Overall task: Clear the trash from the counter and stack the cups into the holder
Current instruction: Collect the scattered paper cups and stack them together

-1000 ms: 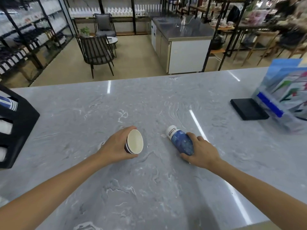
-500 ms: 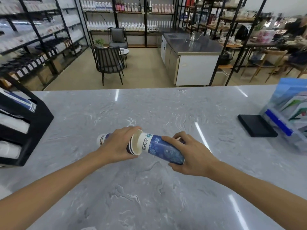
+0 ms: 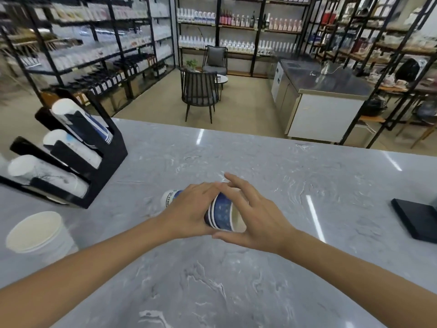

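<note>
Two blue paper cups are nested into one stack, lying sideways above the grey marble counter. My left hand is wrapped around the stack's body; its white base pokes out at the left. My right hand presses flat against the open rim end, fingers spread. The black cup holder stands at the far left with three slanted rows of cups in it.
A stack of white paper cups stands upright on the counter near the left edge. A flat black pad lies at the right edge. Beyond the counter's far edge are a chair, shelving and a steel worktop.
The right hand has pushed its blue cup fully into the one in my left hand. My view has swung left, and the holder and white cups have come into view.
</note>
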A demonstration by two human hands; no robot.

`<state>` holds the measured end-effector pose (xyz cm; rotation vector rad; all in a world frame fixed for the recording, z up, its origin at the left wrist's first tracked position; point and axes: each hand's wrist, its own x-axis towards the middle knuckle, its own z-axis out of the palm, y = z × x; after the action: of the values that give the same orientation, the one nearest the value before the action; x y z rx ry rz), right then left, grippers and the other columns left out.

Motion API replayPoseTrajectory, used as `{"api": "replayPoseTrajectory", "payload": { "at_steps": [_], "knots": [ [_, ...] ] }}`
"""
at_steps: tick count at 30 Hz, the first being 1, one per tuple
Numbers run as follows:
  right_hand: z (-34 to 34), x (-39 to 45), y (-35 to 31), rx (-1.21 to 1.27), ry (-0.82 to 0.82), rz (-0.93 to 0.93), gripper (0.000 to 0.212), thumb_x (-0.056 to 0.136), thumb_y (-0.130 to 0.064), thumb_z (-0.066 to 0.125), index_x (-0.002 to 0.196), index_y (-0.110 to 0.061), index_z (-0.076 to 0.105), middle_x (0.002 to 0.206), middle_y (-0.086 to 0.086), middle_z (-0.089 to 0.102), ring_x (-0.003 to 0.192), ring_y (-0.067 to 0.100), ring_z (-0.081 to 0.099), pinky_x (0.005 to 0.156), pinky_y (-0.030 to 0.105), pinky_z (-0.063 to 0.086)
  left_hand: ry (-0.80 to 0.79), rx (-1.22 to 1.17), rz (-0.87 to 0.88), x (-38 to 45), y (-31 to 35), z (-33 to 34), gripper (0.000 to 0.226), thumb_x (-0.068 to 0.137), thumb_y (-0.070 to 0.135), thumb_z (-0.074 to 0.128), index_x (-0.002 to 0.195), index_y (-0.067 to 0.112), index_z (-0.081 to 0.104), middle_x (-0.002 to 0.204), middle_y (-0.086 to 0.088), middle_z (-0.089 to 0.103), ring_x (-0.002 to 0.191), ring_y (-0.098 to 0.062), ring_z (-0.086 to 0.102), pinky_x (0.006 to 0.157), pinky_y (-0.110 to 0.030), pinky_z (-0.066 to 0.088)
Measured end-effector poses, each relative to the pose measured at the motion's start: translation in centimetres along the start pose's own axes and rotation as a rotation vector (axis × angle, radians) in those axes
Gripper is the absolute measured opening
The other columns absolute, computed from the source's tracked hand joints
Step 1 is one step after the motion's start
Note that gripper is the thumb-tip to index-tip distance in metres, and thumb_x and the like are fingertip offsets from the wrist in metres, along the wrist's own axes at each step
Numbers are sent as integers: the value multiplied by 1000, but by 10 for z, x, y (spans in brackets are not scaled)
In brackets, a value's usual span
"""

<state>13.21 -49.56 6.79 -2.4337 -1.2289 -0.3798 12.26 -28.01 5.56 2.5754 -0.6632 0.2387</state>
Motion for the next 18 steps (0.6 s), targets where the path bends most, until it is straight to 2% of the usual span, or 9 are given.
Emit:
{"api": "replayPoseTrajectory", "payload": {
  "at_steps": [3, 5, 9, 11, 14, 16, 18],
  "knots": [
    [12, 19, -8, 41, 47, -82, 91, 88, -69, 61, 157, -24, 23, 168, 13, 19, 144, 28, 41, 96, 39, 57, 80, -174, -106, -11, 1, -13, 100, 65, 57, 84, 150, 41, 34, 146, 20, 53, 130, -2, 54, 106, -30, 50],
    [21, 30, -13, 70, 54, -115, 90, 91, -68, 58, 159, -20, 23, 169, 16, 14, 149, 30, 35, 101, 38, 55, 132, -212, -106, -19, -1, -22, 96, 66, 52, 85, 148, 42, 36, 142, 21, 56, 126, 2, 57, 102, -24, 51],
    [35, 51, -27, 150, 15, -176, 82, 95, -72, 41, 161, -36, 8, 171, 10, -2, 154, 27, 24, 103, 37, 51, 182, -227, -137, -40, -12, -37, 94, 65, 56, 86, 145, 42, 39, 136, 29, 56, 122, 12, 55, 94, -3, 42],
    [40, 63, -35, 200, -14, -220, 75, 97, -71, 35, 160, -41, 7, 171, 7, -5, 156, 25, 19, 108, 38, 46, 199, -238, -181, -52, -21, -43, 94, 63, 59, 87, 143, 41, 42, 132, 29, 58, 120, 13, 54, 92, -3, 42],
    [47, 81, -50, 246, -44, -266, 65, 100, -63, 40, 158, -43, 20, 171, 11, 2, 157, 23, 17, 114, 41, 42, 225, -208, -230, -72, -38, -48, 93, 62, 56, 87, 142, 42, 41, 133, 30, 54, 124, 4, 54, 96, -16, 47],
    [54, 92, -61, 268, -63, -294, 59, 100, -59, 45, 155, -40, 34, 168, 15, 12, 155, 25, 21, 115, 43, 42, 266, -187, -279, -89, -47, -52, 96, 61, 60, 84, 142, 48, 36, 131, 43, 45, 124, 7, 49, 95, -13, 44],
    [62, 103, -73, 283, -91, -315, 55, 100, -54, 48, 151, -34, 44, 165, 18, 21, 153, 28, 27, 114, 45, 43, 292, -209, -330, -104, -55, -55, 96, 60, 62, 83, 142, 51, 34, 131, 45, 43, 124, 8, 48, 96, -15, 44]
  ]
}}
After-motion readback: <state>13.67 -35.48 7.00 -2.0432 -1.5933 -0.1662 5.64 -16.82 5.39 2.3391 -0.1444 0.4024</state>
